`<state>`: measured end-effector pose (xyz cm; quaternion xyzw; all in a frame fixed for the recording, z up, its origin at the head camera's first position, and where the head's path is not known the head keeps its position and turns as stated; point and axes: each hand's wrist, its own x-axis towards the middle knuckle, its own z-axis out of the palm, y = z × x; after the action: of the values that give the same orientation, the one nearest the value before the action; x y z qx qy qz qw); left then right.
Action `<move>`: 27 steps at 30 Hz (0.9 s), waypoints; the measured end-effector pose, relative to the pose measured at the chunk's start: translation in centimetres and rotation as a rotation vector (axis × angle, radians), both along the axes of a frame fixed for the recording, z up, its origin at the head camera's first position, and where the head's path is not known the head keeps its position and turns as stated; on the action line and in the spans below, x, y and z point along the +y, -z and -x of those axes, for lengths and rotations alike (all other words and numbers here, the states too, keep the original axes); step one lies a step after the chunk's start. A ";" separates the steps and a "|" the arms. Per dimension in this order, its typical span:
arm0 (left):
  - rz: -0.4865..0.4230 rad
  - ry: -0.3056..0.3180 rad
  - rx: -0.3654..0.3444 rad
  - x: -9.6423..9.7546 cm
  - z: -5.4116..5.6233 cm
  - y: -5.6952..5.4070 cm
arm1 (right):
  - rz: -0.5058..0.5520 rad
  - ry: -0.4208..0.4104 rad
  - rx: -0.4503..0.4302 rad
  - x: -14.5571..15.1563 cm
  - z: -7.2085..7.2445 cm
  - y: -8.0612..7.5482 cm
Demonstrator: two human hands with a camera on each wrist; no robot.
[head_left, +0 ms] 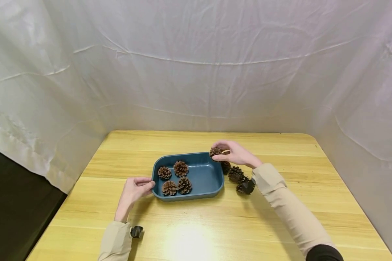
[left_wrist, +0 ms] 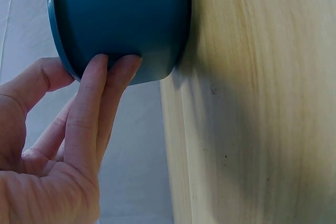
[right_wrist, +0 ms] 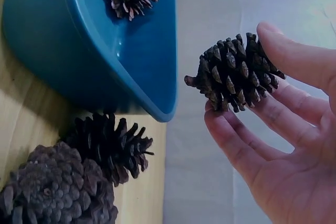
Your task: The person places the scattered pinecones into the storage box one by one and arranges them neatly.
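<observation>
A dark blue rectangular bin (head_left: 200,177) sits on the table with several brown pine cones (head_left: 181,168) in its left half. At its left end, my left hand (head_left: 134,192) pinches the wall, thumb over the rim and fingers (left_wrist: 86,108) against the outside. Above the bin's far right corner, my right hand (head_left: 236,154) holds a pine cone (right_wrist: 233,72) between thumb and fingertips, its stem end pointing toward the bin in the right wrist view. Three more pine cones (head_left: 236,174) lie on the table just beyond the bin's right end, partly under my right wrist.
The light wooden table (head_left: 189,221) has pale cloth (head_left: 209,90) hanging behind it and at both sides. A dark surface (head_left: 16,203) shows at the lower left, past the table's edge. Black wrist mounts are on both sleeves.
</observation>
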<state>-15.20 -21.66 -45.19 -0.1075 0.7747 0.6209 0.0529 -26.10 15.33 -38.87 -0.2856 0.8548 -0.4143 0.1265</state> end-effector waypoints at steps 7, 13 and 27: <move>0.004 0.000 0.002 0.0 0.0 0.0 | -0.010 0.027 -0.011 -1.0 0.8 0.3; 0.003 0.003 0.007 0.0 0.0 0.0 | 0.001 0.024 -0.007 -2.0 1.3 0.5; 0.012 0.008 0.005 0.0 0.0 0.0 | -0.025 0.038 0.022 -3.7 1.9 1.2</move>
<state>-15.25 -21.63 -45.19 -0.1031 0.7791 0.6161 0.0527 -28.05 11.66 -40.09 -0.2723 0.8665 -0.4029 0.1128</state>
